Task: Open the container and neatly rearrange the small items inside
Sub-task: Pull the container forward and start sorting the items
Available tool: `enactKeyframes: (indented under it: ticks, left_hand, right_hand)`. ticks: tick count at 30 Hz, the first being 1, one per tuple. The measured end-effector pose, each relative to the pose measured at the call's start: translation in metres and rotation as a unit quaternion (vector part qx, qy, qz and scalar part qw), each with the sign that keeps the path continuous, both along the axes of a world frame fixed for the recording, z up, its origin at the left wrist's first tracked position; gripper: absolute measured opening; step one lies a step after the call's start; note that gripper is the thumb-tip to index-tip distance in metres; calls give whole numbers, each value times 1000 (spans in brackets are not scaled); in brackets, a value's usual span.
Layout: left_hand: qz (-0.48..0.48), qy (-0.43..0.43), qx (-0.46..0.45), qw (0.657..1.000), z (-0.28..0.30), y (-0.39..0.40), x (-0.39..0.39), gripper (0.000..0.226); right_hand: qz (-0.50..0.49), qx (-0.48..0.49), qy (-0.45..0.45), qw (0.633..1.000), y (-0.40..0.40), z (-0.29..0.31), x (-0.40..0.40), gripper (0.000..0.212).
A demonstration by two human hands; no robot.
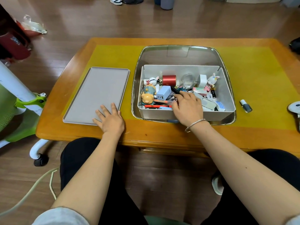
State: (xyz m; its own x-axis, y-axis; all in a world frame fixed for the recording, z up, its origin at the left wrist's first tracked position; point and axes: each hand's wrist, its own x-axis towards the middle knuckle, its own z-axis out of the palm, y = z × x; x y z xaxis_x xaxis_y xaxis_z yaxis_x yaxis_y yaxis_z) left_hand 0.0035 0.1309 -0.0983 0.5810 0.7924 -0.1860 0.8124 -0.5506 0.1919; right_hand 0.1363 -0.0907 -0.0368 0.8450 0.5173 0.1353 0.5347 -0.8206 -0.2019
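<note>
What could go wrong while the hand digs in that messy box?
The right hand is pulling a black pen from the crowded box; it might knock the rabbit figure over. The nail polish bottle lying near the table edge could roll off.

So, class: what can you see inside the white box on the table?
The white box holds a red spool, rabbit figures, a pig toy, a white charger and pens. The right hand pinches a black marker and covers whatever lies beneath it.
</note>
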Motion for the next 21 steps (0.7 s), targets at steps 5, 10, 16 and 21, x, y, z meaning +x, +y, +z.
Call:
enactKeyframes:
  ticks: [5,10,16,21]
  left_hand:
    - [-41,-31,27,998,28,-11,20,67]
    - [-82,-218,69,970,72,-28,59,40]
    - [-138,-136,-47,980,83,-48,100,97]
    - [-123,-89,2,988,72,-55,103,99]
  right_hand:
    - [12,59,-16,998,-32,8,10,45]
    - [-34,70,-50,996,-74,18,31,52]
    - [-127,68,28,989,-108,21,61,69]
    - [-181,123,157,963,-110,20,67,76]
